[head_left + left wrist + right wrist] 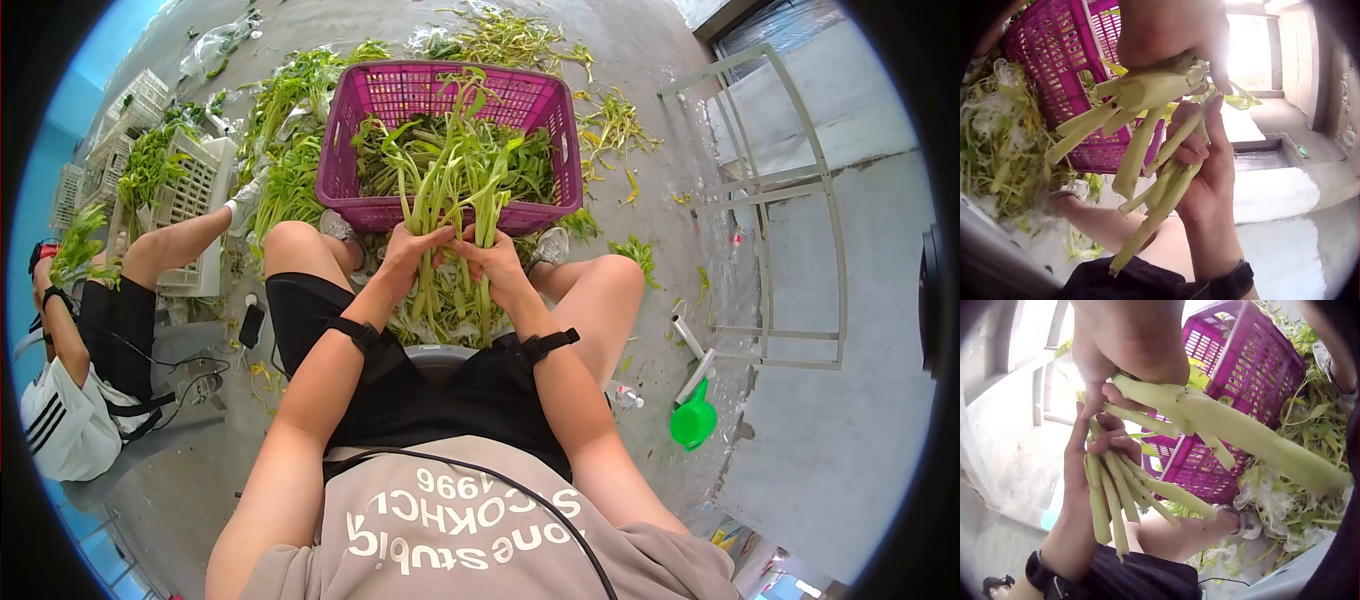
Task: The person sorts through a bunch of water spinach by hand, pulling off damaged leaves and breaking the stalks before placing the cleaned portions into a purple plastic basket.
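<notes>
Leafy green stalks [440,185] stand upright in both hands, in front of a purple basket [350,213] holding more greens. The left hand [405,250] grips one bunch; the right hand [495,262] grips another beside it, and the hands meet at the thumbs. In the left wrist view, the left hand [1169,34] is above thick pale stems [1154,90], and the right hand [1207,181] has its fingers curled round thinner ones. The right wrist view shows cut stem ends [1122,487] fanning out below the left hand [1079,481], with the right hand [1132,344] nearer the camera.
Loose greens [290,180] lie on the floor left of the basket, trimmings [440,305] between the legs. Another person [75,400] sits at the left by white crates [205,190]. At the right are a metal frame [770,190] and a green scoop [693,420].
</notes>
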A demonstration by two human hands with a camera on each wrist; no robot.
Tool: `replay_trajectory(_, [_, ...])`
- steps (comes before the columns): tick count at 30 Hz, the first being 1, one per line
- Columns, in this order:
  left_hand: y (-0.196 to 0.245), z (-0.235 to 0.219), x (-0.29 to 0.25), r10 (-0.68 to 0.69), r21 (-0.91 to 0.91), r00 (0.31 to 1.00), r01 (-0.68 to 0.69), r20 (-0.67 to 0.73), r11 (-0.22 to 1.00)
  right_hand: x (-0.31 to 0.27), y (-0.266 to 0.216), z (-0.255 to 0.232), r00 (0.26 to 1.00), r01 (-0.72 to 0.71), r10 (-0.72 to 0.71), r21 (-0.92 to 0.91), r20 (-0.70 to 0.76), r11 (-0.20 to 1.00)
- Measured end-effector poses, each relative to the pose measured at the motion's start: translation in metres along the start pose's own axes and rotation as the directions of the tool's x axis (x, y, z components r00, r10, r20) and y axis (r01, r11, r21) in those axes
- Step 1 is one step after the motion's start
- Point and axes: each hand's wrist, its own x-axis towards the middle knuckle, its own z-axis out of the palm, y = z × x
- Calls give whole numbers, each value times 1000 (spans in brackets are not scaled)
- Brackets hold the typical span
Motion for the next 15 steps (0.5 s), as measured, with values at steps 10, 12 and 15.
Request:
replay_trajectory(10, [0,0,0,3,28,1000,-2,-28,1000,-2,-3,2,997,-34,30,55,64,998])
replay_trajectory(12, [0,0,0,0,21,999,0,-38,1000,-2,-2,1,998,-35,32,51,60,998])
replay_trajectory(15, [-1,1,1,12,-19,996,-14,-84,1000,-2,-2,1,999,-37,34,78,37,996])
